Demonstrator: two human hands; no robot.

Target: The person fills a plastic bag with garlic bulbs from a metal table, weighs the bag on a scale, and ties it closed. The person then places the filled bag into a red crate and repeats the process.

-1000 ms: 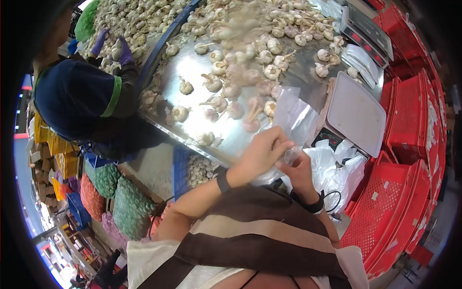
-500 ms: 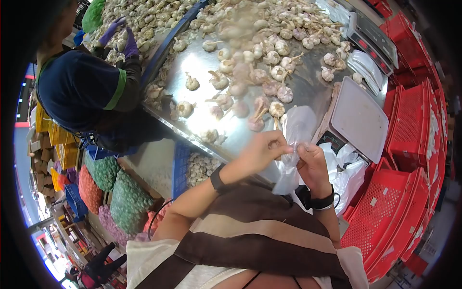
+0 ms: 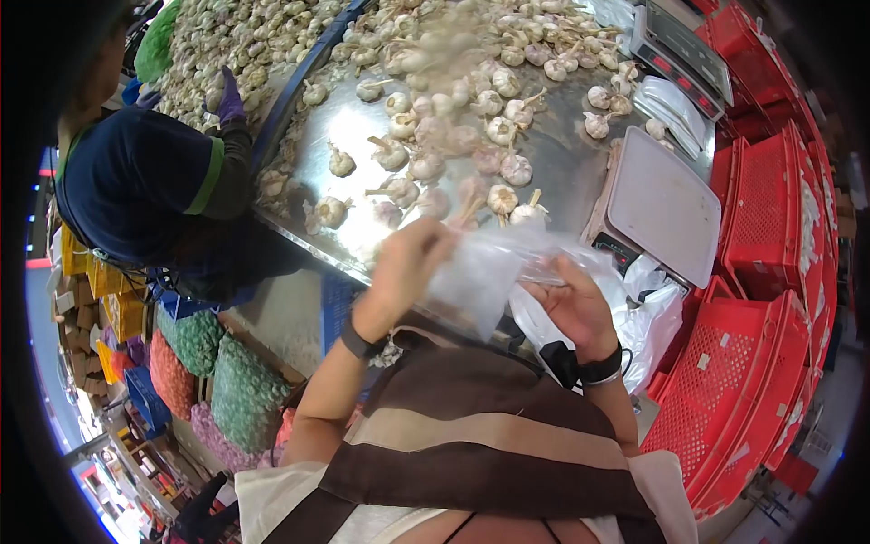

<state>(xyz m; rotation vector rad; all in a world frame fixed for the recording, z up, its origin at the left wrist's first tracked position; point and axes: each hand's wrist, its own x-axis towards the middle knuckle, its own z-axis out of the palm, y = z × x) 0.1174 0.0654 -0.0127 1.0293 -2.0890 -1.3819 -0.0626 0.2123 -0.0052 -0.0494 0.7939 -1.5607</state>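
A clear plastic bag point(image 3: 480, 272) is stretched between my two hands above the near edge of the metal table. My left hand point(image 3: 403, 267), somewhat blurred, is closed on the bag's left end. At the other end, the fingers of my right hand point(image 3: 580, 308) are curled round the gathered plastic. Loose garlic bulbs point(image 3: 501, 131) with short stems lie on the metal table point(image 3: 566, 186) just beyond the bag. A flat-topped weighing scale point(image 3: 666, 204) stands to the right of my hands.
More white plastic bags point(image 3: 657, 317) hang below the scale. Another scale point(image 3: 680, 63) and folded bags point(image 3: 671, 113) sit farther back. Red crates point(image 3: 725, 399) line the right. Across a blue divider point(image 3: 304, 91), a co-worker point(image 3: 145, 181) in purple gloves handles garlic. Full mesh sacks point(image 3: 245, 399) stand lower left.
My left hand has moved left and pulled the plastic bag out wide. My hands were close together, pinching it. The co-worker's hands have moved apart.
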